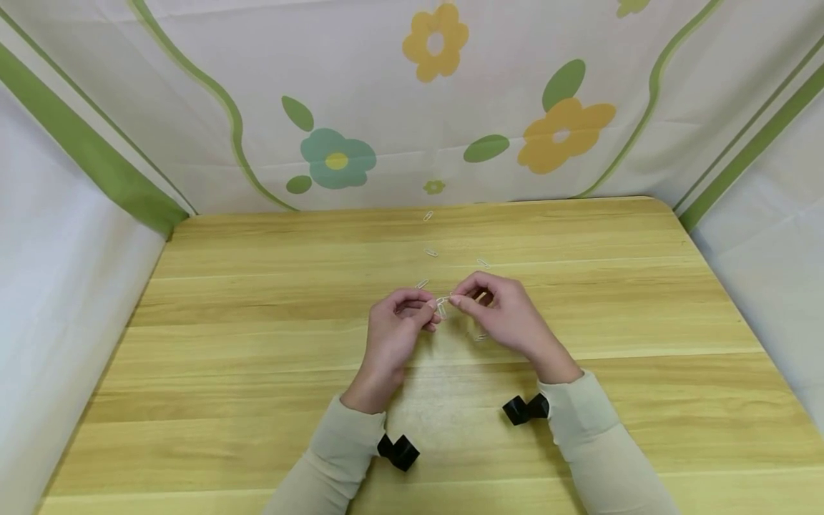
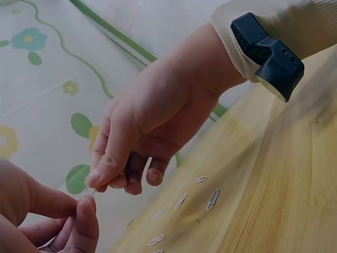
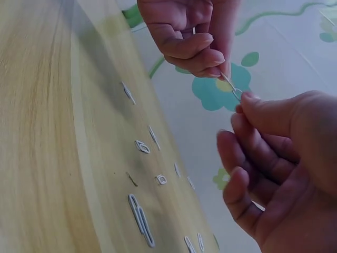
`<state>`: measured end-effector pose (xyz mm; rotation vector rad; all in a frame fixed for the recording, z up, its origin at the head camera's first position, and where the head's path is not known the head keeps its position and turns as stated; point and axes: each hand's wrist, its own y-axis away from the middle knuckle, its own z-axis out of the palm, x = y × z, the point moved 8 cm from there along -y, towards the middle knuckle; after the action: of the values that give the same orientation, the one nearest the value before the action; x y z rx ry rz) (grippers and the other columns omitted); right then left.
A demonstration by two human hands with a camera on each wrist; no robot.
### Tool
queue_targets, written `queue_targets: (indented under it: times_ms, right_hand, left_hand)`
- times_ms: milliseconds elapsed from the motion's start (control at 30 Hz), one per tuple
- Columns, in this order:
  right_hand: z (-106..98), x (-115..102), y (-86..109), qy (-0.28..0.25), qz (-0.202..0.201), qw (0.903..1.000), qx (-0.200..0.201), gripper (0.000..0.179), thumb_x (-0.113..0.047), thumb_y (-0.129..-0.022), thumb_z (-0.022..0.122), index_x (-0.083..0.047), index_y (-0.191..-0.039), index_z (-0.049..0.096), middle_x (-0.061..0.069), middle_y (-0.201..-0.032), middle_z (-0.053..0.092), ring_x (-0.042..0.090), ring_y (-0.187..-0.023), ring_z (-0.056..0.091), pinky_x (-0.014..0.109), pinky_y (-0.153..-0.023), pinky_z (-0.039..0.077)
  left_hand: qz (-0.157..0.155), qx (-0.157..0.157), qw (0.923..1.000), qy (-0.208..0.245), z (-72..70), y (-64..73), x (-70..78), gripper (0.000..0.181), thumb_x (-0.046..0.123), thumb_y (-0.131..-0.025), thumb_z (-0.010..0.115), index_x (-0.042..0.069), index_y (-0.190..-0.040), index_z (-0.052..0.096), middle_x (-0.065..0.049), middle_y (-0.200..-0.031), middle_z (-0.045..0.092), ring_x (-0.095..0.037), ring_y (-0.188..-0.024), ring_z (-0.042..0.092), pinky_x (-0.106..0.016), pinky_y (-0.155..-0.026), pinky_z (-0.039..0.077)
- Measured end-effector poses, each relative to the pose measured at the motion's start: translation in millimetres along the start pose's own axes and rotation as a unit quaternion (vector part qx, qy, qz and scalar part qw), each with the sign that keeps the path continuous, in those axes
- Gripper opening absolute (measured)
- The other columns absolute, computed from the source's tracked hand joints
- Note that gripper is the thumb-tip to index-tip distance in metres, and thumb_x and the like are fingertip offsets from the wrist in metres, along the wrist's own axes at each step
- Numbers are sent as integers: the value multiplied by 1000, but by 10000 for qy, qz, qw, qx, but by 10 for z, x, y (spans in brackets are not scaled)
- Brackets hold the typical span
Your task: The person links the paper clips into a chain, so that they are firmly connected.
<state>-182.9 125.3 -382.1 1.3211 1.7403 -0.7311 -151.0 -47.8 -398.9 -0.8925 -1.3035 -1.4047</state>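
Just above the middle of the table, my left hand [image 1: 398, 325] pinches a small white paper clip [image 3: 227, 80] between thumb and forefinger. Facing it, my right hand [image 1: 505, 311] pinches a second white paper clip [image 3: 237, 94] by its end, mostly covered by the fingertips. The two clips meet in the narrow gap between the hands, and their loops overlap in the right wrist view. One more white clip [image 1: 442, 312] shows just below the left fingertips in the head view. The other fingers of both hands are loosely bent.
Several loose white paper clips lie on the wooden table [image 1: 225, 357], among them one clip [image 1: 430, 252] beyond the hands, another clip [image 1: 483, 263] to the right and a clip [image 1: 481, 337] under the right hand. A flowered curtain [image 1: 386, 93] stands behind the table.
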Motion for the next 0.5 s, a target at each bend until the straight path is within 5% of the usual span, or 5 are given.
queue_targets:
  times_ms: [167,367,500]
  right_hand:
    - [-58,37,-4,-192,217,9992,285,13,-27,-101,78,-13,-101,77,7,-95,77,31,-79,66,28,-62,54]
    - [-57,50,-6,-395,359,9983,227,18,-29,-100,80,-11,-100,77,8,-96,76,24,-74,63,27,-60,52]
    - [-32,56,-11,-486,404,9979,158,20,-31,-99,81,-11,-99,78,8,-97,76,18,-71,61,26,-57,50]
  left_hand:
    - [173,-18,9997,-174,-3,-13,-3,16,-3,-98,73,-7,-113,71,-16,-98,72,-14,-76,72,-29,-75,63]
    - [273,-248,9939,-1042,41,2,-13,25,6,-99,73,3,-125,72,-13,-130,72,-22,-111,74,-37,-96,61]
    - [236,-461,9905,-1274,72,15,-12,22,12,-101,72,9,-123,75,-8,-131,73,-25,-119,72,-41,-102,59]
